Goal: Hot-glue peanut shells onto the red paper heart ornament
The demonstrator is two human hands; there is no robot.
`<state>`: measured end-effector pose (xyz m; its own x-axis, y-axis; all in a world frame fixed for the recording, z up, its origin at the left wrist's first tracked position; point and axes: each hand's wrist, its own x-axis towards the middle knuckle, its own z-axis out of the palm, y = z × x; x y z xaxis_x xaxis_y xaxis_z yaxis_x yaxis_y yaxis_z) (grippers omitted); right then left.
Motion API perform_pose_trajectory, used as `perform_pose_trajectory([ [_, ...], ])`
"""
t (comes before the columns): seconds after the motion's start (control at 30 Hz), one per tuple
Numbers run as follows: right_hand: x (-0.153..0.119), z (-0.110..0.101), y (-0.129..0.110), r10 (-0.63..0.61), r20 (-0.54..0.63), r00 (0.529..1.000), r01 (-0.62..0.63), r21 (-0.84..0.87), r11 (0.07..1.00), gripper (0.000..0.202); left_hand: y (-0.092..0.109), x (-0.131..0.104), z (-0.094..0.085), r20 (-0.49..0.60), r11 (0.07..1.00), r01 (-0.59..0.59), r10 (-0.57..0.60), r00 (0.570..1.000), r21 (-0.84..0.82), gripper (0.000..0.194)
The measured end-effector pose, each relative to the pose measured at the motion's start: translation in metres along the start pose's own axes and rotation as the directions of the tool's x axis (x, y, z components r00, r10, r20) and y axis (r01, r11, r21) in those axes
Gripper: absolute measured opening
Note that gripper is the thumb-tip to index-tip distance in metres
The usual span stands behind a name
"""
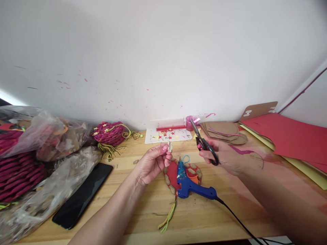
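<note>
A small tan piece (170,147), like a peanut shell, is pinched between the fingertips of my left hand (156,161). My right hand (219,154) grips black-handled scissors (201,141), their blades pointing up and to the left, apart from the piece. Below my hands lies a red disc (172,172) edged with similar tan shells, with a yellow-green tassel (168,217) at its bottom. Across the disc rests a blue glue gun (190,187), nozzle up, its black cord running to the lower right.
A black phone (83,195), plastic bags (63,180) and purple woven pieces (109,133) lie left. Star shapes on a white sheet (150,136) and a pink cup (190,123) stand near the wall. Brown cut-outs (222,131) and red sheets (293,136) are right.
</note>
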<state>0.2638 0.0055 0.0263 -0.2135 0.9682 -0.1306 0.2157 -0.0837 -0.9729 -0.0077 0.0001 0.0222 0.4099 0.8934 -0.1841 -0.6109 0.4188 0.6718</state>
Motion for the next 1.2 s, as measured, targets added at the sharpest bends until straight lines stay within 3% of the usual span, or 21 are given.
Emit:
perform_pose_trajectory([
  [0.07, -0.002, 0.016, -0.007, -0.167, -0.050, 0.985, 0.159, -0.138, 0.978, 0.033, -0.002, 0.000, 0.001, -0.010, 1.000, 0.010, -0.010, 1.000, -0.002, 0.028],
  [0.1, -0.002, 0.022, -0.010, -0.291, -0.067, 0.954, 0.264, -0.269, 0.926, 0.027, -0.002, 0.000, 0.002, -0.015, 1.000, 0.018, -0.018, 1.000, -0.004, 0.027],
  [0.17, -0.003, 0.028, -0.011, -0.540, -0.033, 0.841, 0.441, -0.537, 0.719, 0.017, -0.004, 0.000, 0.003, -0.034, 0.999, 0.033, -0.034, 0.999, -0.017, 0.027],
  [0.23, -0.004, 0.029, -0.008, -0.683, 0.047, 0.729, 0.512, -0.699, 0.499, 0.017, -0.005, 0.000, 0.003, -0.067, 0.998, 0.056, -0.058, 0.996, -0.034, 0.026],
  [0.33, -0.005, 0.025, 0.000, -0.745, 0.109, 0.659, 0.514, -0.788, 0.339, 0.024, -0.009, 0.000, 0.006, -0.105, 0.995, 0.090, -0.094, 0.990, -0.047, 0.026],
  [0.57, -0.005, 0.025, 0.008, -0.722, 0.141, 0.677, 0.485, -0.824, 0.293, 0.024, -0.017, -0.001, 0.009, -0.094, 0.992, 0.122, -0.120, 0.988, 0.018, 0.028],
  [0.8, -0.004, 0.025, 0.010, -0.656, 0.156, 0.738, 0.482, -0.803, 0.351, 0.022, -0.019, -0.001, 0.007, -0.080, 0.990, 0.136, -0.133, 0.988, 0.032, 0.029],
  [1.2, -0.006, 0.023, 0.009, -0.670, 0.168, 0.723, 0.483, -0.816, 0.318, 0.020, -0.016, -0.003, 0.009, -0.070, 0.986, 0.166, -0.163, 0.984, 0.029, 0.033],
])
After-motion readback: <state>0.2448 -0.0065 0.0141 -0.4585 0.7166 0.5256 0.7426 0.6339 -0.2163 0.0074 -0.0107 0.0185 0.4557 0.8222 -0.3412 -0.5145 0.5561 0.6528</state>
